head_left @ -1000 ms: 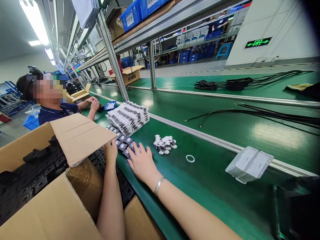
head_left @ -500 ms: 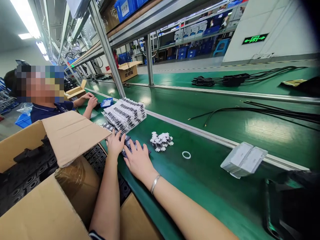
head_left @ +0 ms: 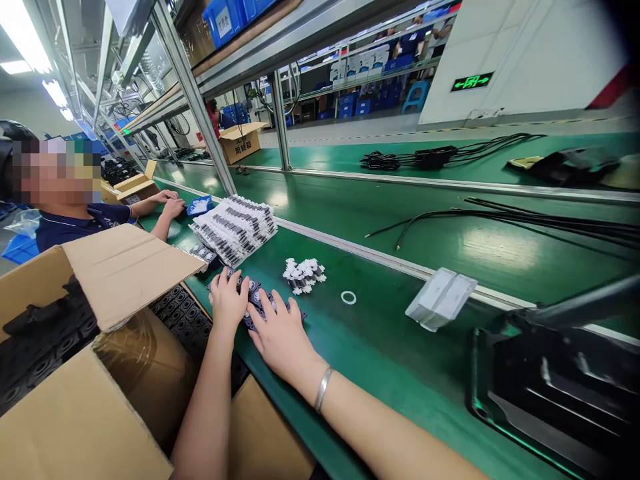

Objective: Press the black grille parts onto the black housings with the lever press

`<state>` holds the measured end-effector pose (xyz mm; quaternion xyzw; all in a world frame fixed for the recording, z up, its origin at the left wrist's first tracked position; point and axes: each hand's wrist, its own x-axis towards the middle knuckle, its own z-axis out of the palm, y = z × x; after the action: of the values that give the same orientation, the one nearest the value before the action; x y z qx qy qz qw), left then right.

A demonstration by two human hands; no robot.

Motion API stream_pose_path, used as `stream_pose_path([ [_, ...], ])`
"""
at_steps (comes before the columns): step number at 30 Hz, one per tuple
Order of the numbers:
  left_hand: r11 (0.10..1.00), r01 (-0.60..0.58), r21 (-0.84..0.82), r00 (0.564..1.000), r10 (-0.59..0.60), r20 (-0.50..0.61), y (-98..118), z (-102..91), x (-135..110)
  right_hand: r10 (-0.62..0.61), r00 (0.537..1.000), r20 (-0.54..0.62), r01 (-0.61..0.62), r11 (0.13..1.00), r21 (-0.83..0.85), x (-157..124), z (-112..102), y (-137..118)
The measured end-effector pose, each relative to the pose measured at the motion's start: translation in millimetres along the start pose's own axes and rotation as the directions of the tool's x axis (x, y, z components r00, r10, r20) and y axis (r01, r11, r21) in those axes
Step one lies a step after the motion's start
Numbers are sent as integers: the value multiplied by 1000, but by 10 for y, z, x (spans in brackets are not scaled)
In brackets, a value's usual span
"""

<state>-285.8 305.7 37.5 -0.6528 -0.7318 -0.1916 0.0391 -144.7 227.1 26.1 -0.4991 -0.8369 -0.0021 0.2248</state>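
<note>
Both my hands rest palm-down on a group of small black square parts point(head_left: 253, 291) with round centres, lying on the green bench point(head_left: 380, 380). My left hand point(head_left: 229, 298) covers the far left of the group, its fingers apart. My right hand point(head_left: 284, 333), with a silver bangle at the wrist, has its fingers spread over the near right side. Hands and fingers hide much of the group. Farther back, more black parts point(head_left: 203, 253) lie beside a stack of white-and-black pieces point(head_left: 235, 230). A small pile of white-and-black pieces point(head_left: 303, 275) is right of my hands.
An open cardboard box point(head_left: 130, 273) with black parts stands at left. A white ring point(head_left: 349, 298), a clear-wrapped pack point(head_left: 441, 299) and a black device point(head_left: 560, 380) are on the right. Black cables point(head_left: 525, 223) lie behind. A co-worker point(head_left: 75, 223) works at far left.
My hands and the black parts under them have shifted right along the bench. A green gap now separates this group from the parts by the stack. The camera view has turned slightly right.
</note>
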Motion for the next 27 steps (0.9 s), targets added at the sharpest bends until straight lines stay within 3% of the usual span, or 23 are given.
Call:
stream_pose_path([
  [9, 990, -138, -5, 989, 138, 49, 736, -169, -1067, 70, 997, 17, -68, 994, -90, -1229, -491, 137],
  [14, 964, -244, -104, 960, 255, 116, 1112, -216, -1602, 126, 992, -4, -125, 979, -164, -1913, -753, 170],
  [17, 950, -276, -146, 933, 302, 198, 1261, -292, -1800, 174, 985, -4, -172, 971, -169, -2129, -866, 184],
  [20, 927, -343, -151, 892, 372, 257, 1244, -416, -1802, 209, 978, 7, -205, 967, -149, -2192, -915, 183],
  [23, 865, -474, -164, 817, 501, 285, 1070, -532, -1569, 229, 973, 12, -226, 967, -115, -2189, -924, 164],
  [27, 692, -681, -240, 586, 712, 388, 838, -587, -1180, 270, 963, -27, -271, 960, -70, -2180, -922, 123],
])
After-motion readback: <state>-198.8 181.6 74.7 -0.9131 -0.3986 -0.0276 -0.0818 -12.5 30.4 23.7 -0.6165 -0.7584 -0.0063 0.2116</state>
